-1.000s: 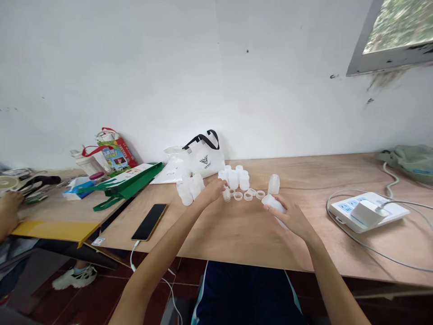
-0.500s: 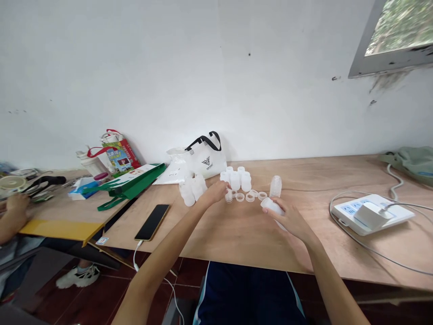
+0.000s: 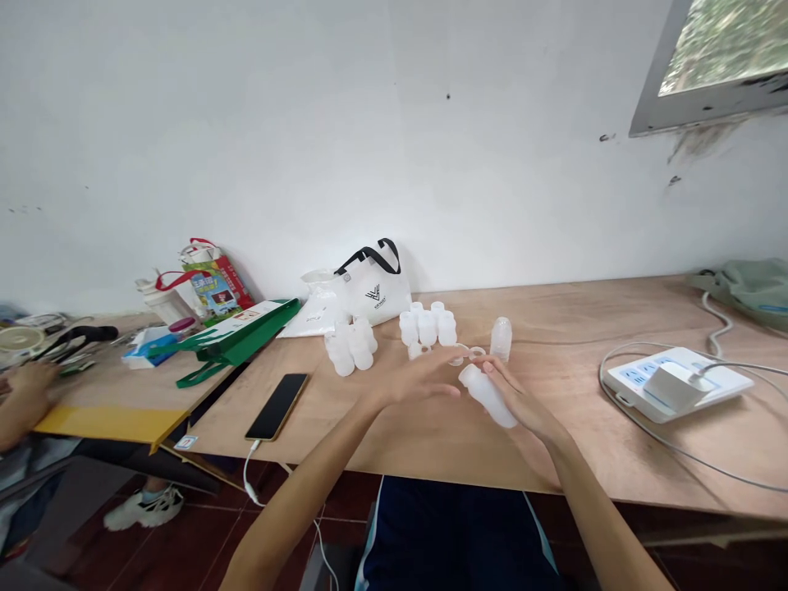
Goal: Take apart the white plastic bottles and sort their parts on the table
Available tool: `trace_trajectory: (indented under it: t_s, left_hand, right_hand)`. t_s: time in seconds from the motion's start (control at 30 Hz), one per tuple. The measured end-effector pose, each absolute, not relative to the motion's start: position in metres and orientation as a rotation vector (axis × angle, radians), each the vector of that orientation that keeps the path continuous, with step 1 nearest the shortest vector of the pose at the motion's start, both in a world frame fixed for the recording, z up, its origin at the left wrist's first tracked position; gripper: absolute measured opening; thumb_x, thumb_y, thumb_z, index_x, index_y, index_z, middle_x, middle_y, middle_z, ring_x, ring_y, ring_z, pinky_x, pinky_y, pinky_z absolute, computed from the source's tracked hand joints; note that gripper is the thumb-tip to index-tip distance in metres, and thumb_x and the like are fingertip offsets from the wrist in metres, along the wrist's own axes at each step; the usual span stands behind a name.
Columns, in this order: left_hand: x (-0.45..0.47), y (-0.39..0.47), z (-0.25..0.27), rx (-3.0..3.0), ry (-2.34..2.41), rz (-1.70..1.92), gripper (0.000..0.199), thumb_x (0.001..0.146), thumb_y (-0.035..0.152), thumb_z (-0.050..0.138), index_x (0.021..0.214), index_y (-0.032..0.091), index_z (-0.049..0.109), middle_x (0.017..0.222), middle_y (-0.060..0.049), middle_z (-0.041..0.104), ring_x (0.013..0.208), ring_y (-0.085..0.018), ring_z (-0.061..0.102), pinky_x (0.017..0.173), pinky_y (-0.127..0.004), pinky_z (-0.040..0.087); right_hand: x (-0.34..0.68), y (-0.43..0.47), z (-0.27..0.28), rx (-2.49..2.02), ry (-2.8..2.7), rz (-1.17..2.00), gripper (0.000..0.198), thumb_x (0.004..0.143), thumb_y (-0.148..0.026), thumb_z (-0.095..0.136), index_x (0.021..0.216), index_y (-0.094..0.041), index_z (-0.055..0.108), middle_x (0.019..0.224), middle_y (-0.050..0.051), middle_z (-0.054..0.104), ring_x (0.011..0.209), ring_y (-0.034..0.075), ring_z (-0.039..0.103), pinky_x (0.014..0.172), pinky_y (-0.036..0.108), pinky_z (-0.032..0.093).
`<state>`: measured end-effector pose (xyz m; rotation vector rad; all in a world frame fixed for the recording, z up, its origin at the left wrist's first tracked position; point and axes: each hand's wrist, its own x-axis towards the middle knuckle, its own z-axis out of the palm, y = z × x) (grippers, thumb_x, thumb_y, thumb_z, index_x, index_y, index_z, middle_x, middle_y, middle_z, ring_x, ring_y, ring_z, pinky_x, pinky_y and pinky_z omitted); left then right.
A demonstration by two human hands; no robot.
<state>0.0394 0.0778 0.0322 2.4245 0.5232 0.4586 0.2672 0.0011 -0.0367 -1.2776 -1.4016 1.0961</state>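
My right hand [image 3: 522,404] is closed around a translucent white plastic bottle [image 3: 487,397], tilted with its neck toward the upper left. My left hand [image 3: 422,376] reaches toward that neck. Its fingers are stretched out with the thumb apart, and I see nothing in it. Beyond my hands lie clear plastic rings [image 3: 477,352], some partly hidden by my left hand. A clear ribbed plastic container [image 3: 501,339] stands just behind my right hand. Several white bottles [image 3: 427,328] stand grouped at the back, and another cluster of white bottles [image 3: 350,348] is left of my left hand.
At left lie a phone [image 3: 277,406] on a charging cable and a green bag [image 3: 243,341]. A white bag with black handles [image 3: 375,287] leans on the wall. A power strip [image 3: 677,382] with cables is at right. Another person's hand [image 3: 28,386] is at the far left.
My left hand has moved right, from the rings and small clear piece toward the bottle, and its fingers have spread. The bottle in my right hand has shifted slightly left.
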Motion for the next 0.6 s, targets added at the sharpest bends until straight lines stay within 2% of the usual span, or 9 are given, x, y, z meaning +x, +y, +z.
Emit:
trace_trajectory:
  t_s: [0.07, 0.17, 0.33, 0.4, 0.47, 0.53, 0.6]
  left_hand:
    - [0.048, 0.069, 0.033, 2.36, 0.431, 0.413, 0.054, 0.096, 0.026, 0.067, 0.147, 0.037, 0.052, 0.152, -0.003, 0.057, 0.135, -0.025, 0.056, 0.112, -0.04, 0.045]
    - [0.055, 0.069, 0.032, 2.284, 0.501, 0.46, 0.045, 0.093, 0.025, 0.07, 0.136, 0.033, 0.065, 0.132, -0.004, 0.071, 0.118, -0.025, 0.066, 0.102, -0.038, 0.05]
    - [0.054, 0.074, 0.025, 2.077, 0.599, 0.543, 0.036, 0.087, 0.036, 0.076, 0.122, 0.028, 0.073, 0.108, -0.004, 0.076, 0.097, -0.022, 0.071, 0.087, -0.033, 0.055]
    - [0.056, 0.073, 0.02, 2.015, 0.68, 0.587, 0.029, 0.089, 0.044, 0.072, 0.111, 0.024, 0.075, 0.101, -0.004, 0.076, 0.093, -0.021, 0.071, 0.086, -0.033, 0.055]
    - [0.06, 0.07, 0.014, 1.96, 0.808, 0.626, 0.033, 0.091, 0.053, 0.065, 0.098, 0.021, 0.073, 0.094, -0.004, 0.075, 0.084, -0.019, 0.07, 0.083, -0.032, 0.056]
    - [0.065, 0.07, 0.007, 1.876, 0.946, 0.658, 0.041, 0.092, 0.06, 0.059, 0.087, 0.02, 0.068, 0.087, -0.003, 0.073, 0.073, -0.017, 0.068, 0.073, -0.03, 0.057]
    - [0.07, 0.074, 0.002, 1.778, 1.048, 0.682, 0.049, 0.095, 0.063, 0.052, 0.077, 0.019, 0.062, 0.076, -0.003, 0.068, 0.067, -0.017, 0.066, 0.062, -0.028, 0.056]
  right_hand:
    - [0.263, 0.0, -0.037, -1.209, -1.344, 1.24, 0.053, 0.096, -0.073, 0.042, 0.126, -0.032, 0.058, 0.1, 0.003, 0.074, 0.076, 0.022, 0.073, 0.055, 0.033, 0.057]
    - [0.26, -0.001, -0.036, -1.176, -1.354, 1.282, 0.05, 0.096, -0.072, 0.044, 0.12, -0.03, 0.056, 0.084, 0.001, 0.072, 0.069, 0.022, 0.071, 0.053, 0.032, 0.054]
    - [0.259, -0.001, -0.035, -1.196, -1.401, 1.105, 0.044, 0.096, -0.069, 0.047, 0.117, -0.031, 0.049, 0.083, -0.001, 0.069, 0.064, 0.02, 0.066, 0.053, 0.031, 0.05]
    - [0.258, 0.0, -0.036, -1.201, -1.427, 1.032, 0.042, 0.097, -0.067, 0.048, 0.119, -0.031, 0.043, 0.087, 0.0, 0.071, 0.072, 0.022, 0.069, 0.062, 0.034, 0.054]
    - [0.257, 0.002, -0.039, -1.198, -1.498, 0.905, 0.042, 0.097, -0.063, 0.052, 0.122, -0.031, 0.041, 0.1, 0.002, 0.073, 0.089, 0.024, 0.072, 0.078, 0.039, 0.057]
    - [0.256, 0.004, -0.042, -1.225, -1.598, 0.657, 0.045, 0.094, -0.06, 0.059, 0.124, -0.03, 0.044, 0.115, 0.006, 0.072, 0.106, 0.027, 0.07, 0.091, 0.044, 0.055]
    - [0.256, 0.005, -0.043, -1.282, -1.702, 0.306, 0.038, 0.094, -0.055, 0.062, 0.12, -0.029, 0.053, 0.123, 0.009, 0.072, 0.113, 0.031, 0.067, 0.096, 0.049, 0.051]
